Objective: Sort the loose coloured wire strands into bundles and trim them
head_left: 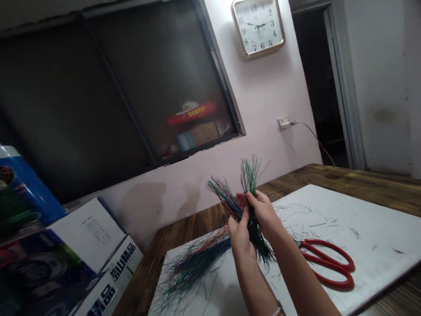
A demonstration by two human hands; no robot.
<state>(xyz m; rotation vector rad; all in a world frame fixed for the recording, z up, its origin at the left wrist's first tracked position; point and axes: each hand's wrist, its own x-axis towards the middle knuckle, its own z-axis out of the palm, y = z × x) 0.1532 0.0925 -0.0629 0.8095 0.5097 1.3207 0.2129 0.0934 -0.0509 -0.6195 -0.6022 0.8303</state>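
My left hand [240, 233] is closed around a bundle of thin multicoloured strands [222, 190] that fans up and to the left. My right hand [264, 207] is closed on a bundle of dark green strands [250, 175], which stands upright above the fist and hangs down below it. The two hands touch above a white sheet [372, 230]. A loose heap of mixed strands [193, 264] lies on the sheet left of my hands.
Red-handled scissors [326, 262] lie on the sheet to my right, among cut bits. The sheet rests on a wooden table [387, 184]. A printed cardboard box [72, 273] and a blue can [21, 183] stand at the left. A wall clock [258, 23] hangs above.
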